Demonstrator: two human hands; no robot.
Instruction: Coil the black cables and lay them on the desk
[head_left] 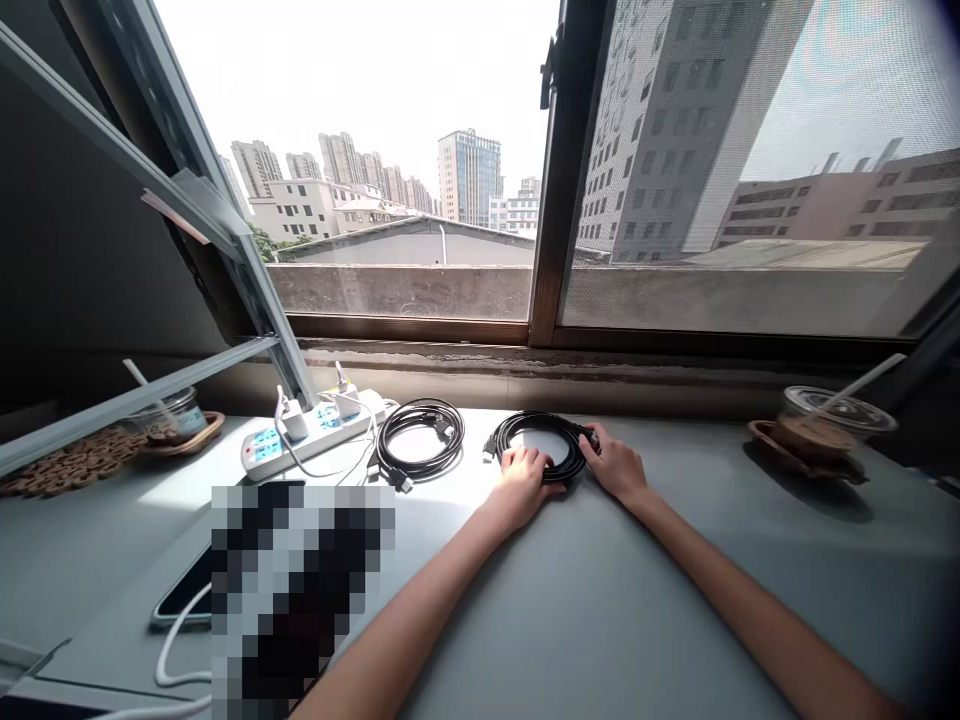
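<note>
Where hands (570,470) cover black cable coil (536,428), near rim hidden

Both forearms are bare; left hand (523,478) and right hand (618,467) wear nothing.

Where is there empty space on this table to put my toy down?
Bare table lies between the right hand and the iced drink, and in front of both arms. It is crowded on the left: power strip, coiled cable, phone. Both hands, left hand too, rest on the black cable coil.
</note>
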